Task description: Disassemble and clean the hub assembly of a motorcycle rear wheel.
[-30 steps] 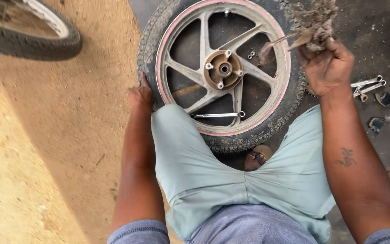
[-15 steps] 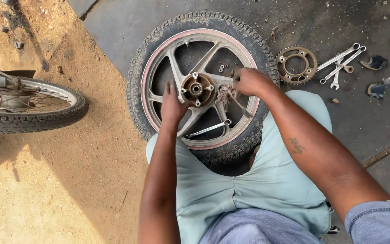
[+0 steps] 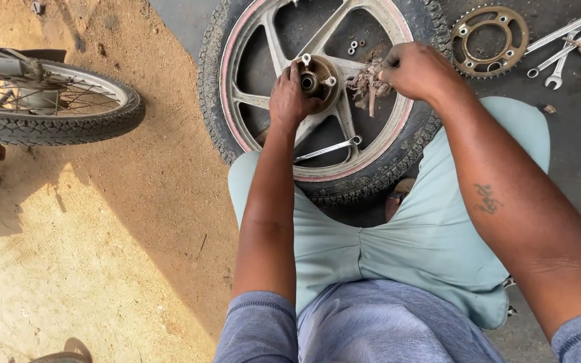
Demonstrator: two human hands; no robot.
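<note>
A motorcycle wheel lies flat on the ground between the knees of a squatting person, seen from above. Its axle points straight up toward the camera, so the round face with its pale metal spokes and red-edged rim is fully on show; part of the far edge is cut off by the top of the picture. At the centre of the wheel sits the hub, with short studs standing up from it.

The left hand rests on the near-left side of the hub, fingers curled loosely around its edge. The right hand is just right of the hub, above a spoke, closed in a pinch on a frayed clump of rag that hangs against the hub's right side.

A small spanner lies inside the wheel, between two spokes on the near side of the hub. Two small nuts lie inside the wheel on the far side of the hub.

Right of the wheel, just off the tyre, a toothed sprocket lies flat on the dark ground. Farther right lie several spanners. Well to the left of the wheel, on sandy soil, stands a spoked bike wheel.
</note>
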